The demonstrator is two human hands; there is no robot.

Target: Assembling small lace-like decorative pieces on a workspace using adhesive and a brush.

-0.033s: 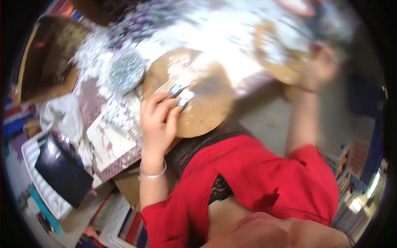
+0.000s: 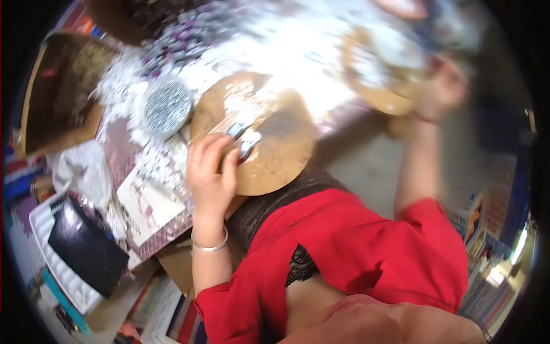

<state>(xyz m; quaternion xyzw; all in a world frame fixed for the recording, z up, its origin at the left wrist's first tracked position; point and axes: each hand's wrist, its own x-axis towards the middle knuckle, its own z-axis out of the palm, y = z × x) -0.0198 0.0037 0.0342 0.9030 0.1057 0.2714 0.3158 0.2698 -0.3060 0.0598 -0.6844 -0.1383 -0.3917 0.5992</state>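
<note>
A round brown board (image 2: 281, 163) lies at the table's near edge, just in front of my body, with small white pieces (image 2: 239, 97) scattered on it. Over its left side my left hand (image 2: 211, 166) curls its fingers and thumb around a small silvery-grey piece (image 2: 236, 131). A white bit (image 2: 251, 136) shows beside that piece; its exact kind is unclear. Off to the right, my right hand (image 2: 446, 86) is raised and smeared by motion, so its fingers cannot be read. It is nearest a second round board (image 2: 392, 103) with white pieces on it.
A round container of silvery bits (image 2: 166, 106) stands left of the board, among heaps of white pieces (image 2: 117, 83). A cardboard box (image 2: 34, 97) is at far left. Below it are a white plastic bag (image 2: 83, 169) and a black pouch (image 2: 89, 243) on a white tray (image 2: 43, 215).
The view has shifted slightly, so the board and the container appear a little lower and further left. My left thumb and fingers sit slightly differently around the silvery-grey piece.
</note>
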